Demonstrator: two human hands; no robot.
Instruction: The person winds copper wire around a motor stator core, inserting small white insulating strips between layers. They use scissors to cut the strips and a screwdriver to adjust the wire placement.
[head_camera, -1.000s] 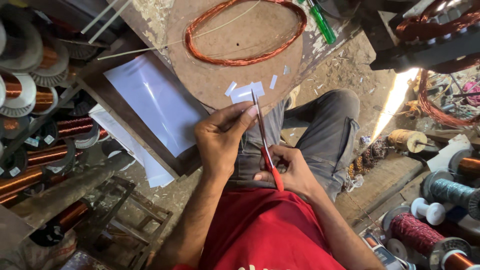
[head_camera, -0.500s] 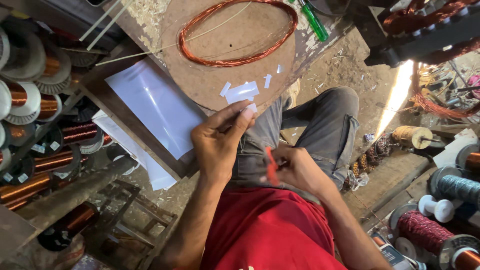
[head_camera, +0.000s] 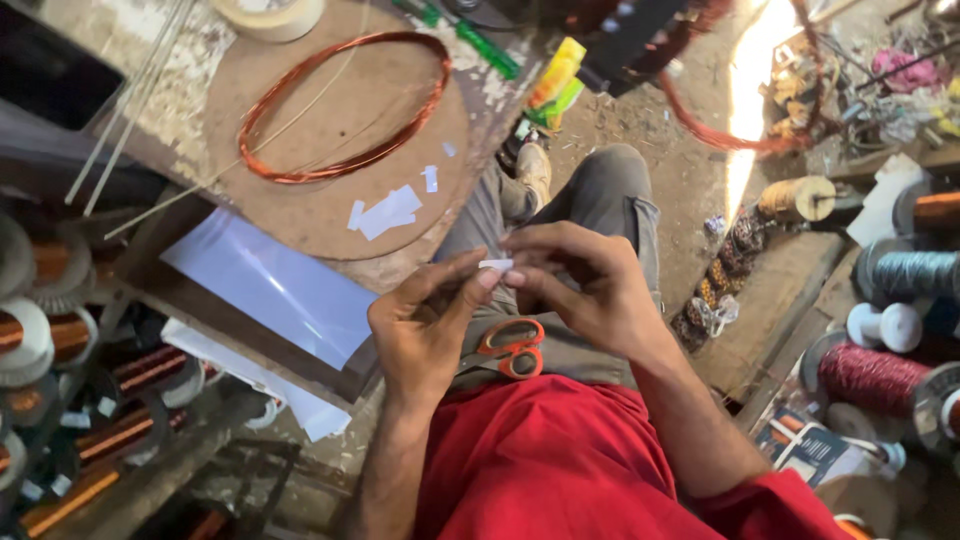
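Note:
My left hand and my right hand meet over my lap, and both pinch a small white paper strip between their fingertips. Scissors with orange-red handles lie on my lap just below the hands, held by neither hand. On the round brown board ahead lie a coil of copper wire and several small cut white paper pieces.
A glossy white sheet lies at the board's near edge. Copper wire spools crowd the left. Thread spools in red, teal and white stand at the right. A tape roll and a green tool lie beyond.
The scissors have left my right hand and now lie on my lap. My right hand has come up to join the left on the small paper strip.

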